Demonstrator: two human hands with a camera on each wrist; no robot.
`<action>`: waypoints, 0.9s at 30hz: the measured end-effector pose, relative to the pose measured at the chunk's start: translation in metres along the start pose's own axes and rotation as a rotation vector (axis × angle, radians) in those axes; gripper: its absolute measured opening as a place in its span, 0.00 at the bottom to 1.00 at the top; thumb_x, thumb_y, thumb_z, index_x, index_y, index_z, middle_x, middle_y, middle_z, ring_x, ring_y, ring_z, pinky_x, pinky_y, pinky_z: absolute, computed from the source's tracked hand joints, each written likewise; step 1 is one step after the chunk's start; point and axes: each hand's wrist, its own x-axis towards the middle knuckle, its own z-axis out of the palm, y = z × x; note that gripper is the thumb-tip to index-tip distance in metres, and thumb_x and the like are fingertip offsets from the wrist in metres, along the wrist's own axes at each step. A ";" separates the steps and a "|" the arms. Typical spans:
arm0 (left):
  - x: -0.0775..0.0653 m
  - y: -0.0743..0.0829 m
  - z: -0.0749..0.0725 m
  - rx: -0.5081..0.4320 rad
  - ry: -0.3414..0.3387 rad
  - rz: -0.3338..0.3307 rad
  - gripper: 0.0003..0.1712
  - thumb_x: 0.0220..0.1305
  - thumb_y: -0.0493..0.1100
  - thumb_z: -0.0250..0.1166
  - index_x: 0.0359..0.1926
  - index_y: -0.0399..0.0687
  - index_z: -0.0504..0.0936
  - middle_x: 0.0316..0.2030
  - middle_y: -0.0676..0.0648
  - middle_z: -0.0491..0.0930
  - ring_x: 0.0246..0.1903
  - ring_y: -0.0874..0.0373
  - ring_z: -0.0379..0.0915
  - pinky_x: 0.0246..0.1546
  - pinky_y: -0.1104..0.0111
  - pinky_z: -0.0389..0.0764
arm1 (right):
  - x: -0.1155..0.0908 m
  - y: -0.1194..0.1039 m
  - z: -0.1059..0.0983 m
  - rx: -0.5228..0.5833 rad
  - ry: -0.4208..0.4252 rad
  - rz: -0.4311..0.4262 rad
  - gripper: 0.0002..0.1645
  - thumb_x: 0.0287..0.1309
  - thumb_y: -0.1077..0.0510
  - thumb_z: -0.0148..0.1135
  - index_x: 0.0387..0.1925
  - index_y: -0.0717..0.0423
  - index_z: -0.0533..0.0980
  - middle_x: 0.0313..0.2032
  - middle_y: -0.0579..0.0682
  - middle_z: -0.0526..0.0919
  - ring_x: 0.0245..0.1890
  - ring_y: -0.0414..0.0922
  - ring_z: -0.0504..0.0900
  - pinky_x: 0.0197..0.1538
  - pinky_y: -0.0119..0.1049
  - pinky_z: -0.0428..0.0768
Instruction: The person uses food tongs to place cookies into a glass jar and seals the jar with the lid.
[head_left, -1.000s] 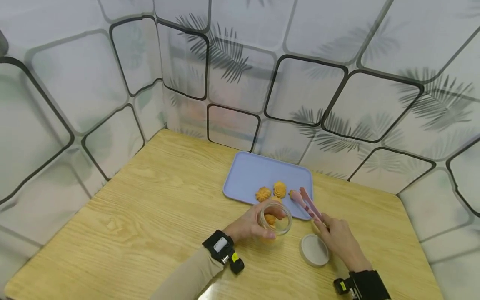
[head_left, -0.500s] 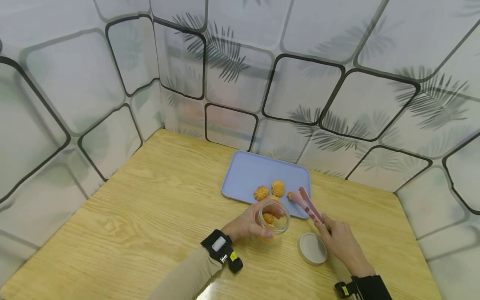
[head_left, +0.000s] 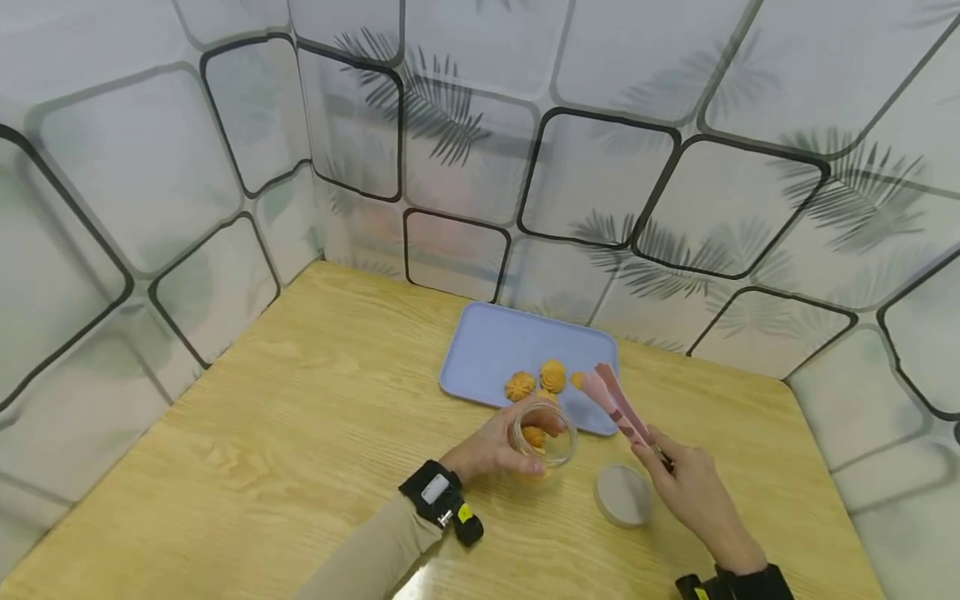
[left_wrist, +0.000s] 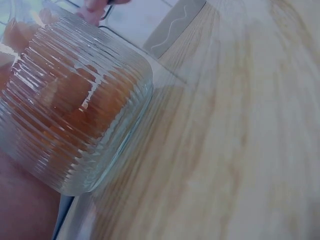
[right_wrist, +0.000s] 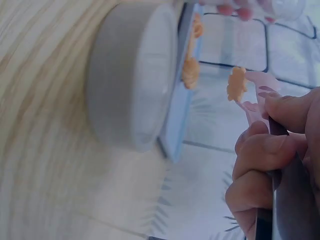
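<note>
My left hand (head_left: 491, 446) grips a clear ribbed glass jar (left_wrist: 75, 100), its open mouth facing up and tilted. Some cookies show through the glass. My right hand (head_left: 690, 487) holds pink-tipped tongs (head_left: 618, 404), whose dark handles show in the right wrist view. Between the tips of the tongs is a golden cookie (right_wrist: 237, 84), raised off the tray in the right wrist view. Several more cookies (head_left: 552, 376) lie on the blue tray (head_left: 487, 342) behind the jar. The jar hides part of the tray's front edge.
A round whitish lid (head_left: 623, 495) lies on the wooden table (head_left: 300, 433), between the jar and my right forearm. Patterned curtain walls (head_left: 465, 183) stand round the table's back and sides.
The tongs have risen slightly from the tray with a cookie between their tips, and my right hand has moved a little toward the right. My left hand keeps the jar nearly still.
</note>
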 end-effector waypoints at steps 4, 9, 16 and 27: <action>-0.003 0.002 -0.004 0.012 0.007 -0.002 0.48 0.55 0.60 0.77 0.68 0.42 0.68 0.60 0.24 0.71 0.63 0.27 0.66 0.67 0.50 0.71 | -0.003 -0.011 -0.004 0.015 0.065 -0.108 0.25 0.67 0.59 0.65 0.59 0.72 0.77 0.13 0.34 0.57 0.13 0.26 0.48 0.16 0.23 0.53; -0.003 0.002 -0.005 0.005 0.001 -0.002 0.47 0.55 0.58 0.78 0.68 0.43 0.68 0.60 0.22 0.70 0.63 0.27 0.65 0.67 0.50 0.72 | -0.010 -0.023 -0.009 0.062 0.159 -0.252 0.17 0.59 0.69 0.69 0.51 0.64 0.84 0.14 0.30 0.58 0.15 0.21 0.48 0.16 0.18 0.52; -0.005 0.001 -0.005 0.035 0.015 -0.011 0.48 0.54 0.61 0.77 0.68 0.42 0.67 0.60 0.25 0.72 0.63 0.33 0.68 0.66 0.49 0.73 | -0.024 -0.036 -0.009 0.177 0.196 -0.343 0.23 0.51 0.77 0.69 0.51 0.64 0.84 0.14 0.32 0.61 0.15 0.20 0.52 0.14 0.17 0.54; -0.007 0.002 -0.005 0.036 0.049 -0.190 0.65 0.53 0.58 0.79 0.80 0.41 0.49 0.68 0.34 0.70 0.62 0.55 0.71 0.60 0.68 0.75 | -0.046 -0.047 -0.005 0.194 0.141 -0.339 0.26 0.52 0.77 0.68 0.56 0.67 0.81 0.16 0.32 0.64 0.15 0.20 0.54 0.15 0.16 0.56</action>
